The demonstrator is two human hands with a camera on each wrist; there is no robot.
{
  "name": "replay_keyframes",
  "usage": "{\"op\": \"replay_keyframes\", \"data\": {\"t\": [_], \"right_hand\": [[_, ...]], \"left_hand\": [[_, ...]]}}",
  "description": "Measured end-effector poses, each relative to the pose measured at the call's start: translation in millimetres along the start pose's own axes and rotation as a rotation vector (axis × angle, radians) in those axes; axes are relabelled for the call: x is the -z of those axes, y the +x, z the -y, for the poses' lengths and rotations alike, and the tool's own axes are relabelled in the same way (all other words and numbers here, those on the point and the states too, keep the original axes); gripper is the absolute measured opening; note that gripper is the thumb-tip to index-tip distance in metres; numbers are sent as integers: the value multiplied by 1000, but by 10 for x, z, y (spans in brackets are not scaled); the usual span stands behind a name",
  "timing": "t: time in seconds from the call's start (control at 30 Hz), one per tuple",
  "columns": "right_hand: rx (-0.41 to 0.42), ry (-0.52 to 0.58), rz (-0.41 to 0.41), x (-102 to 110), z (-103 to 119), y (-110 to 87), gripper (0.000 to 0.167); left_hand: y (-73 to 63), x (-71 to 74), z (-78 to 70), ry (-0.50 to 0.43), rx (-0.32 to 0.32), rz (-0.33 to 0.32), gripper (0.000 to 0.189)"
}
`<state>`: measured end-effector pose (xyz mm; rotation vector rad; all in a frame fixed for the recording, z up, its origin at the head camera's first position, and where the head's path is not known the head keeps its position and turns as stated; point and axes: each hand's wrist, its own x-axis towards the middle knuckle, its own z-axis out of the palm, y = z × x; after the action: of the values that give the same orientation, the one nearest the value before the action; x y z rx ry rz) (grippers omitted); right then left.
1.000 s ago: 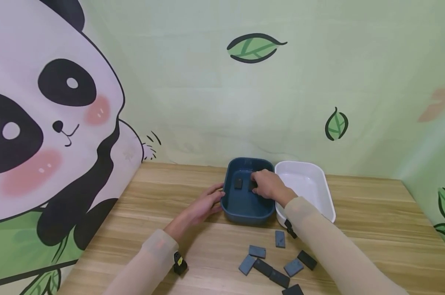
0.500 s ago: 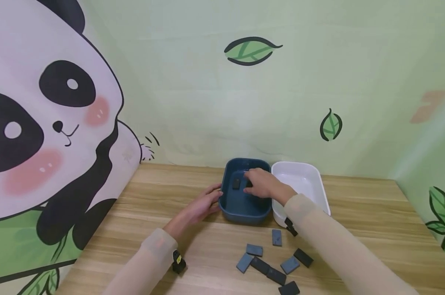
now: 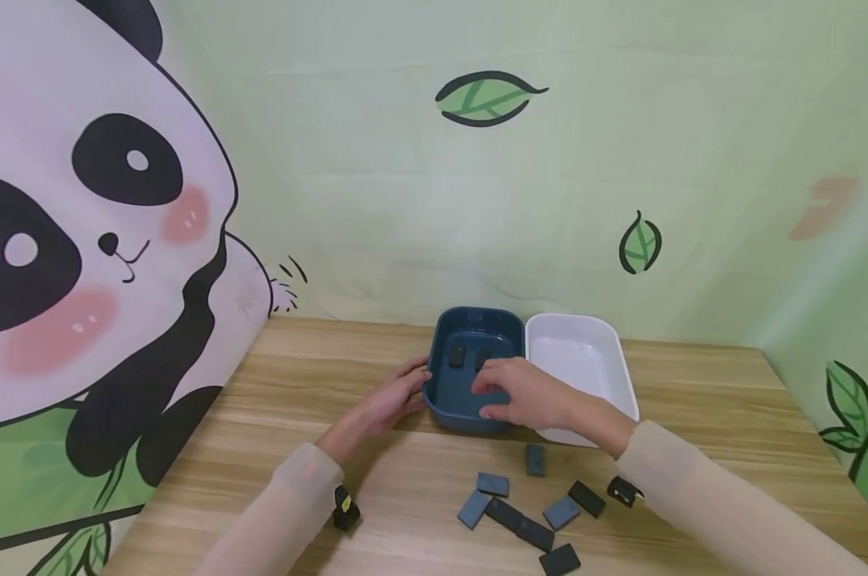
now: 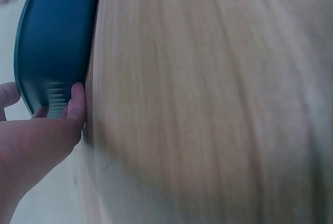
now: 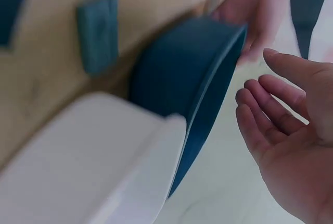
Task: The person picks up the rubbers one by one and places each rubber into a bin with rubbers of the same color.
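My left hand [image 3: 390, 398] holds the left side of a dark blue bin [image 3: 439, 410]. In the left wrist view its thumb lies at the bin's rim and its fingers rest on the outer wall. My right hand [image 3: 523, 392] hovers over the front right of the bin, fingers loosely bent. The right wrist view shows nothing between that hand's thumb and fingers [image 5: 260, 112]. Inside the bin, toward the back, lie a black rectangular tile [image 3: 457, 357] and a second dark tile [image 3: 482, 358], partly hidden by the right hand.
A white bin [image 3: 606, 360] stands against the blue one's right side. On the wooden table [image 3: 707, 416] in front lie several flat tiles, some black [image 3: 559, 559], some grey-blue [image 3: 535, 460]. A printed backdrop [image 3: 376, 200] rises behind the table.
My right hand has let go of the second dark tile in the blue bin and drawn back toward the front right. The left hand stays at the bin's side.
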<state>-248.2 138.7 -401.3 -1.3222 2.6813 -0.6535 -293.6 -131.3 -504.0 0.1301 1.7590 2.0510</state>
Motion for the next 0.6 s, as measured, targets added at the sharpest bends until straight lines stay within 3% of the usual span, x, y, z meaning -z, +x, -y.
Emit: {"op": "replay_keyframes", "data": {"t": [0.27, 0.6], "right_hand": [[54, 96, 77, -206, 234, -443, 21], [-1, 173, 178, -491, 300, -796, 23]], "left_hand": [[6, 10, -9, 12, -13, -10, 57], [-5, 0, 15, 21, -6, -22, 54]]}}
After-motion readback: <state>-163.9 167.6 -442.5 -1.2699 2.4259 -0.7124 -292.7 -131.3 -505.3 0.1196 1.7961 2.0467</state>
